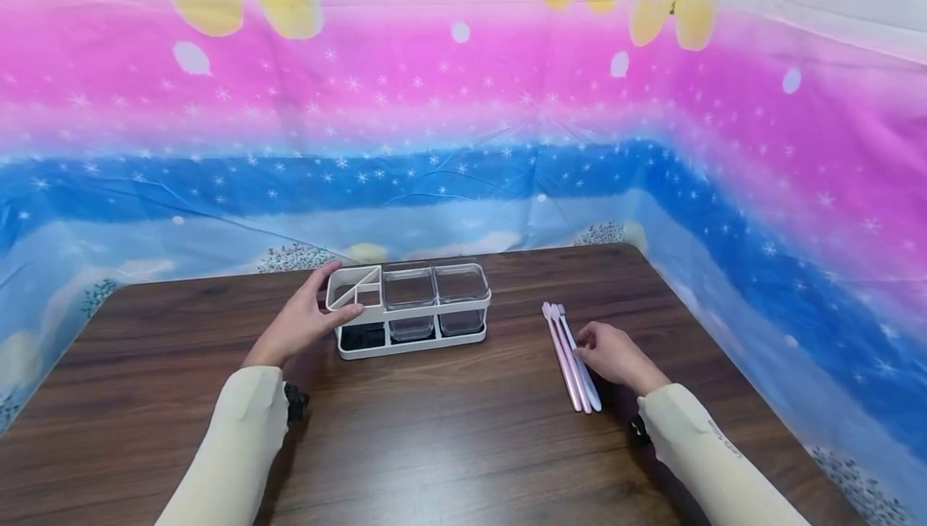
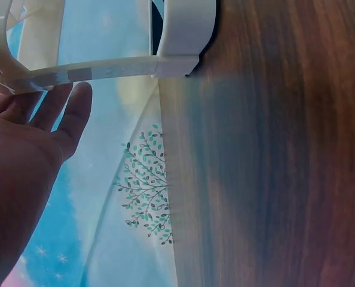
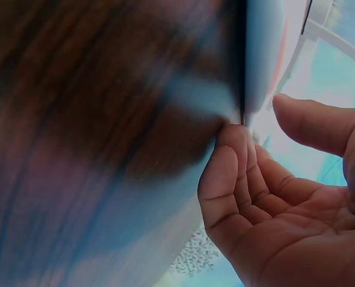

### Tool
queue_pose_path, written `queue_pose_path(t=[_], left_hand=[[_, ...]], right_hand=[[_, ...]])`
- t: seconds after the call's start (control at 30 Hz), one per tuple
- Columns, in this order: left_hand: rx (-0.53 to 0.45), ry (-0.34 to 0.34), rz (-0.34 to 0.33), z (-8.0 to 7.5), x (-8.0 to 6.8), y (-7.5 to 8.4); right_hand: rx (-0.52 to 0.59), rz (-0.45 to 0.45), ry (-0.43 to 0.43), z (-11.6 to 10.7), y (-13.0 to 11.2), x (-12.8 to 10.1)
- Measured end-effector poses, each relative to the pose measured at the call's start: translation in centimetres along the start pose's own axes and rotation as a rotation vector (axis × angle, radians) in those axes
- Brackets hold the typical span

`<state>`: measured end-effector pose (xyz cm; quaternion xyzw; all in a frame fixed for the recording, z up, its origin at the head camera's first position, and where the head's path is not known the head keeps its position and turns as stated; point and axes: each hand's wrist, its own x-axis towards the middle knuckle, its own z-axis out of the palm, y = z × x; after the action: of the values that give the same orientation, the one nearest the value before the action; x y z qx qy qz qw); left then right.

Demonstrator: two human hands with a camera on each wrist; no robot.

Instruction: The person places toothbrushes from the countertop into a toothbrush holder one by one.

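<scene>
The left hand is resting against the left end of a white organizer, thumb lying along the near rim and fingers reaching over the far corner, so it is holding that end between thumb and fingers. The organizer is standing on the wooden table near the far edge, its long axis running left to right across the view; it is carrying a divided white compartment at the left and two clear cups to the right of it.

Further right, three toothbrushes are lying side by side on the table, touching one another, two pink and one white. Their long axis is running away from the person and slightly leftward, with the heads pointing toward the far edge. The right hand is sitting just beside them on their right, fingers loosely curled, fingertips touching or nearly touching the white one; no pinch is showing.

The left wrist view is showing the open palm with straight fingers against the organizer's white rim, a detail hidden from the head camera. The right wrist view is blurred, showing curled fingers and the thumb apart, with a pale handle edge just at the fingertips.
</scene>
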<state>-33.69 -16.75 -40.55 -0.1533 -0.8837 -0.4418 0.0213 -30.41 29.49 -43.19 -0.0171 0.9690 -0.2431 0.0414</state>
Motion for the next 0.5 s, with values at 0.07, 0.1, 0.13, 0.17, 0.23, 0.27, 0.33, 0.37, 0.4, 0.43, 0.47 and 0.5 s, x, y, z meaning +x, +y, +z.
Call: queue_pose_path(t=[0.07, 0.1, 0.13, 0.17, 0.23, 0.27, 0.33, 0.37, 0.4, 0.43, 0.47, 0.5], left_hand=[[-0.001, -0.006, -0.004, -0.04, 0.06, -0.03], [-0.002, -0.009, -0.006, -0.05, 0.09, -0.05], [-0.005, -0.012, -0.007, -0.07, 0.09, -0.04], [-0.005, -0.015, -0.009, -0.09, 0.1, -0.01], [-0.009, -0.019, -0.011, -0.11, 0.12, 0.04], [-0.011, -0.02, -0.012, -0.13, 0.11, 0.05], [-0.016, -0.022, -0.014, -0.16, 0.09, 0.04], [-0.018, -0.022, -0.016, -0.18, 0.07, 0.03], [-0.021, -0.023, -0.017, -0.2, 0.05, 0.02], [-0.024, -0.024, -0.018, -0.22, 0.02, 0.0], [-0.025, -0.025, -0.02, -0.24, 0.0, -0.03], [-0.025, -0.025, -0.021, -0.27, -0.03, -0.05]], right_hand=[[-0.004, -0.002, -0.002, 0.12, -0.1, 0.12], [-0.008, -0.005, -0.003, 0.17, -0.13, 0.18], [-0.008, -0.006, -0.004, 0.2, -0.19, 0.22], [-0.009, -0.009, -0.003, 0.23, -0.23, 0.26], [-0.013, -0.013, -0.001, 0.27, -0.36, 0.33], [-0.017, -0.018, 0.001, 0.28, -0.42, 0.35], [-0.023, -0.023, 0.007, 0.34, -0.49, 0.4], [-0.028, -0.024, 0.012, 0.37, -0.52, 0.42], [-0.034, -0.025, 0.016, 0.4, -0.55, 0.44], [-0.041, -0.025, 0.02, 0.44, -0.55, 0.49], [-0.045, -0.025, 0.023, 0.46, -0.54, 0.54], [-0.049, -0.02, 0.026, 0.49, -0.54, 0.6]])
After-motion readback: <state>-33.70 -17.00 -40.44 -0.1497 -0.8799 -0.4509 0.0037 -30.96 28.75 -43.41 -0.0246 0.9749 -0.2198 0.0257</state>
